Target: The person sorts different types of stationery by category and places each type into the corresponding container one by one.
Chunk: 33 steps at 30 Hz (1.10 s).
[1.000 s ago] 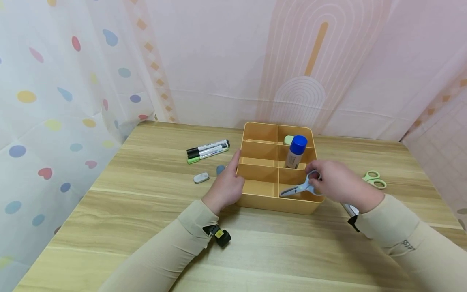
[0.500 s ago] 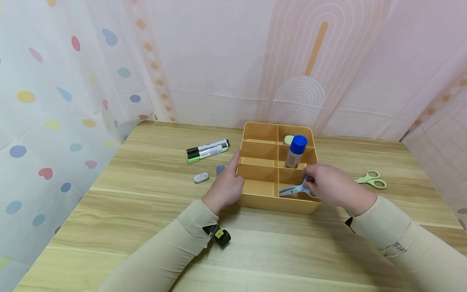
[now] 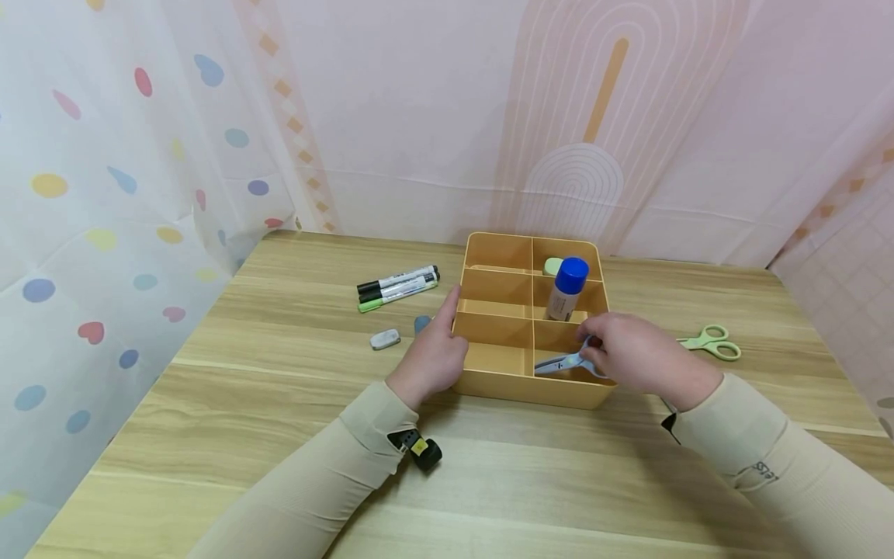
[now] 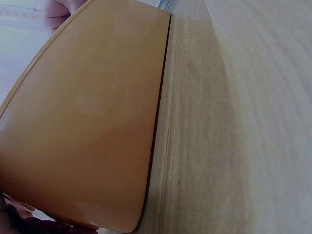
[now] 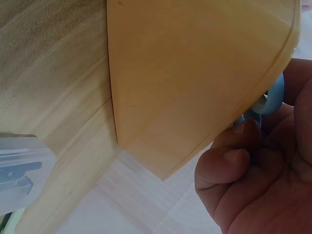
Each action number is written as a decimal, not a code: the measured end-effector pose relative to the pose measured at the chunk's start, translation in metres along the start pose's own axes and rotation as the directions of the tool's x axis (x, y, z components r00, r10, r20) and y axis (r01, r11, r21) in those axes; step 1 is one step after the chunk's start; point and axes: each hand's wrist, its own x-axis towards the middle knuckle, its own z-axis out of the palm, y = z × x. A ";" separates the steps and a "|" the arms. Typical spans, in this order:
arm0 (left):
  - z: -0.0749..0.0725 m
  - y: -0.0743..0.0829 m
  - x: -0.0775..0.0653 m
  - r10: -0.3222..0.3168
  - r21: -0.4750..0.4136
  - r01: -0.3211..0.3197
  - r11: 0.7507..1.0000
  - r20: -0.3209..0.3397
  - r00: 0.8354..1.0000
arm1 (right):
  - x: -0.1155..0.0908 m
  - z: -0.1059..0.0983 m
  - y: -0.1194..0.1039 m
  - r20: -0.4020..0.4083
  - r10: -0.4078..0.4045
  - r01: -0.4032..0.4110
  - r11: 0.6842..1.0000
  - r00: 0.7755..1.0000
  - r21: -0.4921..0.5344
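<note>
In the head view, a tan organizer box (image 3: 538, 390) with several compartments stands on the table. My left hand (image 3: 429, 361) rests against its left side, index finger straight along the wall. My right hand (image 3: 639, 353) pinches the handles of light blue scissors (image 3: 562, 363), which lie low in the front right compartment, blades pointing left. In the right wrist view, fingers (image 5: 226, 165) curl at the scissors' blue handle loop (image 5: 276, 95) over the rim. A blue-capped glue stick (image 3: 567, 287) leans in the middle right compartment. Something pale green (image 3: 552, 266) sits in the back right one.
Several markers (image 3: 398, 287) lie left of the box, with a white eraser (image 3: 385, 339) and a partly hidden blue-grey item (image 3: 421, 324) nearer. Green-handled scissors (image 3: 715, 341) lie to the right. A clear plastic case (image 5: 24, 170) shows in the right wrist view.
Over the last second my right hand has moved slightly left and lowered the blue scissors deeper into the front right compartment. In the last half second almost nothing moves; the left hand stays put.
</note>
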 end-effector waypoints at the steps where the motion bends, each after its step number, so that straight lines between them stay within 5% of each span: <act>1: 0.000 0.000 0.000 0.000 -0.001 0.000 1.000 0.000 1.000 | 0.000 0.000 0.000 -0.001 0.000 0.000 1.000 1.000 -0.002; 16: 0.000 0.002 0.000 -0.016 -0.004 0.016 1.000 0.003 1.000 | -0.003 -0.002 0.002 0.017 0.014 -0.014 0.999 1.000 0.028; 33: -0.001 0.002 -0.001 -0.012 0.002 0.012 1.000 0.002 1.000 | -0.012 -0.007 0.003 -0.094 -0.036 0.033 0.999 0.995 -0.033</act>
